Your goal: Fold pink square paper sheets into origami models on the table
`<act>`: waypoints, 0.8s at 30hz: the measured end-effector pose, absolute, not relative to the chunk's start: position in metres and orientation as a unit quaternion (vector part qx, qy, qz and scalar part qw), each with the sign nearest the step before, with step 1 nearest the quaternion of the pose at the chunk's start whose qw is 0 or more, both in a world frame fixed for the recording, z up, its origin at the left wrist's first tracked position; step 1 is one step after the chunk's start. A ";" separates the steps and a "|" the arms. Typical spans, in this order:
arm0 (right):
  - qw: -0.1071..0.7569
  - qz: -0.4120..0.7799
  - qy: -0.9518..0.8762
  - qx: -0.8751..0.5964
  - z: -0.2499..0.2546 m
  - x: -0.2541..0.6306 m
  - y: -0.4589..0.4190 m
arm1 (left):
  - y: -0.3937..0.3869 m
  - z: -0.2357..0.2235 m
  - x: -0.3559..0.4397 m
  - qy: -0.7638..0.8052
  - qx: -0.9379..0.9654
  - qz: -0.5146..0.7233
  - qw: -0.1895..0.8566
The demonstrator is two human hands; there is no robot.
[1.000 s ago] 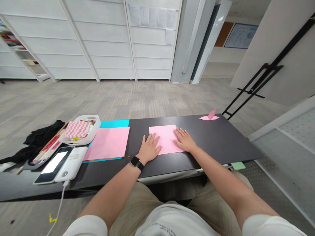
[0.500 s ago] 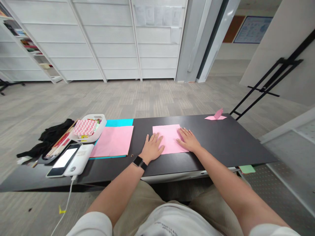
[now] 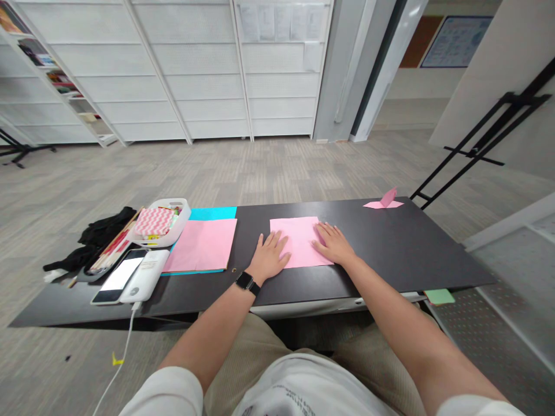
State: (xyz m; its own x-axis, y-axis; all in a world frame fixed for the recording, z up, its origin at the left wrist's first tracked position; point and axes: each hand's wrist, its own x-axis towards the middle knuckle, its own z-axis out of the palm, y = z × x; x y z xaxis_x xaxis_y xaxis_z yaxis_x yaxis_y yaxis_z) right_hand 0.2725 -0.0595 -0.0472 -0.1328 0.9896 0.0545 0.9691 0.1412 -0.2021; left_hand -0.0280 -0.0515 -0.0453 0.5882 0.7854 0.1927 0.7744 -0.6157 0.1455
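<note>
A pink sheet of paper (image 3: 299, 245) lies flat on the dark table in front of me. My left hand (image 3: 269, 256) rests palm down over its left edge, fingers spread, with a black watch (image 3: 245, 281) on the wrist. Over the sheet's right side lies my right hand (image 3: 333, 244), also flat with its fingers apart. Neither hand grips anything. To the left is a stack of pink paper (image 3: 203, 245) on top of blue sheets (image 3: 214, 213). A folded pink paper figure (image 3: 387, 200) stands at the table's far right corner.
On the table's left are a white basket (image 3: 178, 228) with small items, a phone (image 3: 119, 278), a white power bank (image 3: 146, 277) with a cable, a tray of pencils (image 3: 108, 254) and black cloth (image 3: 102, 231). A black stand (image 3: 481, 144) rises beyond the right end.
The view has shifted slightly, moving the whole scene a little in the picture. Both hands stay flat on the pink sheet, in about the same places.
</note>
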 end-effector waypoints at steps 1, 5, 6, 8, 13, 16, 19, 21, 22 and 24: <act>0.089 0.060 -0.751 -0.652 -0.047 0.272 -0.060 | -0.052 -0.045 -0.028 0.438 0.891 0.121 0.027; 0.093 0.060 -0.751 -0.651 -0.047 0.272 -0.060 | -0.052 -0.044 -0.029 0.442 0.886 0.134 0.039; 0.096 0.060 -0.751 -0.651 -0.047 0.273 -0.060 | -0.052 -0.043 -0.030 0.442 0.885 0.139 0.040; 0.102 0.061 -0.752 -0.649 -0.048 0.273 -0.060 | -0.053 -0.039 -0.031 0.439 0.884 0.153 0.044; 0.123 0.060 -0.755 -0.641 -0.052 0.275 -0.059 | -0.058 -0.026 -0.036 0.374 0.899 0.217 0.074; 0.148 0.065 -0.756 -0.634 -0.055 0.277 -0.059 | -0.061 -0.024 -0.037 0.305 0.921 0.219 0.105; 0.205 0.083 -0.756 -0.616 -0.057 0.284 -0.058 | -0.062 -0.025 -0.037 0.296 0.922 0.218 0.121; 0.266 0.098 -0.752 -0.595 -0.058 0.290 -0.058 | -0.063 -0.026 -0.036 0.303 0.918 0.223 0.123; 0.296 0.107 -0.749 -0.583 -0.058 0.293 -0.058 | -0.063 -0.026 -0.035 0.304 0.918 0.225 0.122; 0.332 0.122 -0.750 -0.560 -0.057 0.300 -0.060 | -0.063 -0.026 -0.034 0.301 0.918 0.227 0.121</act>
State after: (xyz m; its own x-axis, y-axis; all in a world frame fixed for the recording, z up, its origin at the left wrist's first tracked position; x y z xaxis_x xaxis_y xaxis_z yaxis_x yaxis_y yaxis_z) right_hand 0.3001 -0.0595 -0.0566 -0.1535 0.9196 0.3617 0.7582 0.3443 -0.5537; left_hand -0.0344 -0.0629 -0.0255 0.7157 0.6078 0.3441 0.4974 -0.7894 0.3598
